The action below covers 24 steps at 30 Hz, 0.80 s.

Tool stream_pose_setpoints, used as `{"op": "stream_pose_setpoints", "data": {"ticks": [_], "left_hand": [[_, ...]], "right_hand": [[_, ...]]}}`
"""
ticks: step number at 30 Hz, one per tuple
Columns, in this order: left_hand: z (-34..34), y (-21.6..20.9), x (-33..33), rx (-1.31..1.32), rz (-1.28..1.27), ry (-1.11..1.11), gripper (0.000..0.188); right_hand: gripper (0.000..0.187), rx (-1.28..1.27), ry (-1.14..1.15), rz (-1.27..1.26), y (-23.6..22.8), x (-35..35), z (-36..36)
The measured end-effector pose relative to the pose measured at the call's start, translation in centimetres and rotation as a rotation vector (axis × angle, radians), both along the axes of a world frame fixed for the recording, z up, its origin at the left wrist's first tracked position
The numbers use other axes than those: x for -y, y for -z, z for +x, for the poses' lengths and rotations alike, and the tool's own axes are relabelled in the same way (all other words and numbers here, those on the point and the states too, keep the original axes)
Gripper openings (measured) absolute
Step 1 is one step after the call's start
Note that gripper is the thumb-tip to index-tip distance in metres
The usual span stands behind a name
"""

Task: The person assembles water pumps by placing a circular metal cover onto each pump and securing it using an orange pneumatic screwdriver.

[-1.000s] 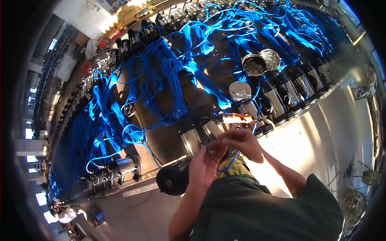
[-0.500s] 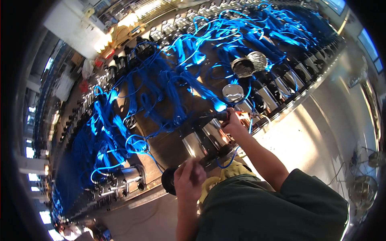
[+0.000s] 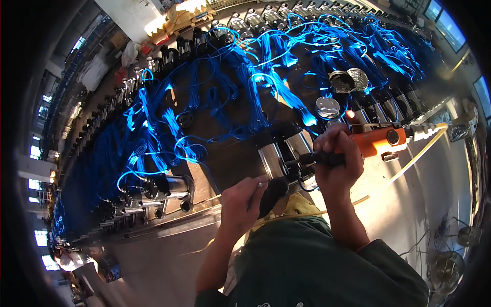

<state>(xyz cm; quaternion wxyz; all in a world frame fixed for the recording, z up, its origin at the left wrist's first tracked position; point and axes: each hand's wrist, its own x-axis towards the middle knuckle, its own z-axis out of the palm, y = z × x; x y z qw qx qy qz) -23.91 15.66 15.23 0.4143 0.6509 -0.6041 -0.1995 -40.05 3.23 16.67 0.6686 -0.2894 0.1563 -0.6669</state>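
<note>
My right hand (image 3: pixel 338 159) is wrapped round the black front of an orange power screwdriver (image 3: pixel 379 142), and a yellow hose (image 3: pixel 427 146) trails from its rear. The tool's dark nose points left, toward a black rounded pump end (image 3: pixel 274 193). My left hand (image 3: pixel 242 200) is closed against that black part, with a small shiny spot at its fingertips that I cannot make out. Just beyond stand steel pump cylinders (image 3: pixel 272 159) with black ends. Whether the tool's tip touches the black part is unclear.
Coiled blue cables (image 3: pixel 255 105) cover much of the dark table. Two round metal tins (image 3: pixel 327 107) (image 3: pixel 341 82) sit at the right. Rows of steel pumps (image 3: pixel 376 110) line the table's edges, and more lie at the left (image 3: pixel 176 187).
The orange screwdriver has come off the table side into full view, drawn nearer in my right hand. My left hand has moved up and right with the black part. The head view has shifted.
</note>
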Motion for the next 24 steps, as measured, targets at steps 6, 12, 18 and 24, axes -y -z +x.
{"op": "stream_pose_setpoints", "data": {"ticks": [6,12,18,24], "left_hand": [[1.9,0.3,-1.9,0.049,0.011,0.03,0.017],[3.6,1.1,-3.1,0.025,-0.027,0.068,0.02],[5.3,2.1,-4.0,-0.025,-0.044,0.123,0.021],[6.8,2.5,-4.3,-0.105,-0.022,0.3,0.016]], "right_hand": [[0.041,-0.13,-0.081,-0.213,-3.3,-4.7,4.7],[0.04,-0.039,-0.125,-0.137,-2.5,-6.3,6.7],[0.038,-0.035,-0.117,-0.118,-1.6,-7.7,8.0],[0.037,-0.067,-0.148,-0.115,-1.4,-8.2,8.3]]}}
